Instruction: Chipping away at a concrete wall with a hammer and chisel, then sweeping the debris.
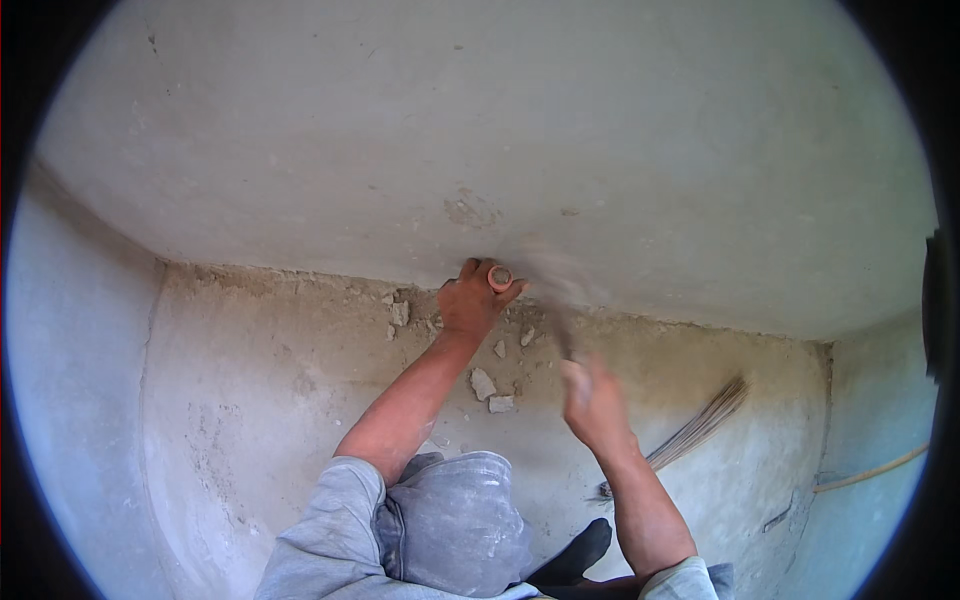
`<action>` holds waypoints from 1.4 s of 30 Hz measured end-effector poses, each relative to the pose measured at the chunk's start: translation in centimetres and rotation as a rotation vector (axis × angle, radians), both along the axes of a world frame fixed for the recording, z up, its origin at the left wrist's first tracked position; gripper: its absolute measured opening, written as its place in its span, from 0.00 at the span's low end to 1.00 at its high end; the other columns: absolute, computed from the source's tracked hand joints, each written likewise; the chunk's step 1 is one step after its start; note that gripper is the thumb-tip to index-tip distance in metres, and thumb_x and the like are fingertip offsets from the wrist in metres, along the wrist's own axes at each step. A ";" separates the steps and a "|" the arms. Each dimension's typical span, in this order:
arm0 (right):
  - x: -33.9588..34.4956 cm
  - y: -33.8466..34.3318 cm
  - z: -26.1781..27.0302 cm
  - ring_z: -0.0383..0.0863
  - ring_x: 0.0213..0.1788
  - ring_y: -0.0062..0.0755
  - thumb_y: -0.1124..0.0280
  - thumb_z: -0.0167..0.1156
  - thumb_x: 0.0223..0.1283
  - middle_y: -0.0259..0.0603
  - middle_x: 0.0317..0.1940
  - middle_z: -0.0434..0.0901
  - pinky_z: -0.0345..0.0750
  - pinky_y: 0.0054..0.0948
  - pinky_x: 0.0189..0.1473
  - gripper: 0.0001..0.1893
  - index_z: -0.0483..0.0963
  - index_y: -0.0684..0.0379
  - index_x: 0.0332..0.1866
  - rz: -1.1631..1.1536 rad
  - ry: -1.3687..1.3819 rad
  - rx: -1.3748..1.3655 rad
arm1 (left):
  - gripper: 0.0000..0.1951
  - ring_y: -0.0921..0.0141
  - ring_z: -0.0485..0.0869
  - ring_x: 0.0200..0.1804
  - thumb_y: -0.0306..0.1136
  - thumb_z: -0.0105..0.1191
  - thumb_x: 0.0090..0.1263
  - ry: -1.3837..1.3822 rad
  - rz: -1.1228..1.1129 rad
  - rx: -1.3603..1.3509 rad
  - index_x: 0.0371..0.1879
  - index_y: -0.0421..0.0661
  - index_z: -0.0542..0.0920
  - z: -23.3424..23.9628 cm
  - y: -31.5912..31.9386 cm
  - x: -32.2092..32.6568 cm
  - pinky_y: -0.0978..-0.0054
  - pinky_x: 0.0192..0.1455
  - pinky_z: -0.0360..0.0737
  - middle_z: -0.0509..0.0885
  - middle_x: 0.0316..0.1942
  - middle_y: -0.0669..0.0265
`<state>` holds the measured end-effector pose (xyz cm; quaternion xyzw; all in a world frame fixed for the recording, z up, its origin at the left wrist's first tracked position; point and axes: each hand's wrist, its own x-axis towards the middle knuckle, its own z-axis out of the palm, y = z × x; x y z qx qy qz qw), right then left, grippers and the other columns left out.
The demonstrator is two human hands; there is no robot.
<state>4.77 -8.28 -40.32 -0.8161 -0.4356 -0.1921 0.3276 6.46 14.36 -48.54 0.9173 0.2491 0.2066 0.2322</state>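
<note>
My left hand (474, 298) is closed around a round tool with an orange-pink ring at its top (500, 278), probably a chisel with a hand guard, held at the foot of the wall; its lower end is hidden. My right hand (596, 401) grips the handle of a hammer-like tool (559, 322), whose head is blurred by motion just right of my left hand. Broken plaster chunks (482, 384) and crumbs lie on the floor below my left hand.
The plastered wall (525, 150) rises ahead, with a rough edge along the floor. A stick broom (701, 424) lies on the floor to the right, beyond my right forearm. A thin wooden stick (870, 469) is at the far right. My bent knee (457, 517) is close below.
</note>
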 end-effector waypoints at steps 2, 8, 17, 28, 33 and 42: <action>-0.5 0.8 -1.3 0.73 0.21 0.61 0.52 0.50 0.68 0.55 0.17 0.74 0.73 0.47 0.28 0.21 0.72 0.63 0.33 -0.233 0.598 -0.280 | 0.23 0.61 0.85 0.32 0.55 0.67 0.49 -0.069 0.004 0.023 0.38 0.52 0.81 -1.3 -0.1 0.1 0.64 0.31 0.81 0.81 0.36 0.67; -1.6 1.3 6.4 0.76 0.19 0.43 0.52 0.50 0.69 0.46 0.14 0.73 0.71 0.36 0.22 0.21 0.70 0.63 0.34 -0.055 0.781 0.181 | 0.22 0.59 0.84 0.30 0.56 0.67 0.49 -0.075 0.054 0.000 0.32 0.52 0.80 -0.2 0.0 -0.1 0.62 0.30 0.81 0.81 0.35 0.68; -1.0 1.1 -0.2 0.75 0.23 0.53 0.51 0.48 0.69 0.56 0.19 0.73 0.73 0.45 0.27 0.23 0.69 0.65 0.33 -0.170 0.513 -0.335 | 0.21 0.66 0.83 0.32 0.57 0.66 0.50 -0.137 0.008 0.136 0.32 0.53 0.82 -1.9 0.5 -0.1 0.66 0.36 0.78 0.81 0.34 0.70; -1.2 2.9 7.3 0.64 0.15 0.18 0.45 0.44 0.70 0.30 0.16 0.63 0.64 0.20 0.17 0.22 0.64 0.57 0.34 0.267 0.598 0.759 | 0.23 0.69 0.83 0.32 0.60 0.65 0.49 -0.062 -0.014 0.120 0.26 0.52 0.84 0.3 0.9 -0.1 0.68 0.40 0.77 0.82 0.27 0.69; -1.3 1.0 0.3 0.75 0.21 0.55 0.52 0.48 0.70 0.56 0.18 0.74 0.73 0.43 0.27 0.22 0.69 0.66 0.37 -0.181 0.533 -0.377 | 0.23 0.66 0.83 0.31 0.60 0.65 0.49 -0.065 0.020 0.199 0.30 0.52 0.84 -0.9 0.8 -0.2 0.66 0.42 0.75 0.84 0.28 0.67; -0.1 1.6 4.3 0.75 0.21 0.50 0.48 0.46 0.70 0.49 0.17 0.73 0.70 0.42 0.26 0.25 0.69 0.64 0.32 -0.142 0.704 0.074 | 0.20 0.66 0.83 0.28 0.54 0.65 0.54 -0.018 -0.070 -0.012 0.28 0.48 0.82 0.2 1.5 -0.6 0.66 0.38 0.77 0.85 0.24 0.67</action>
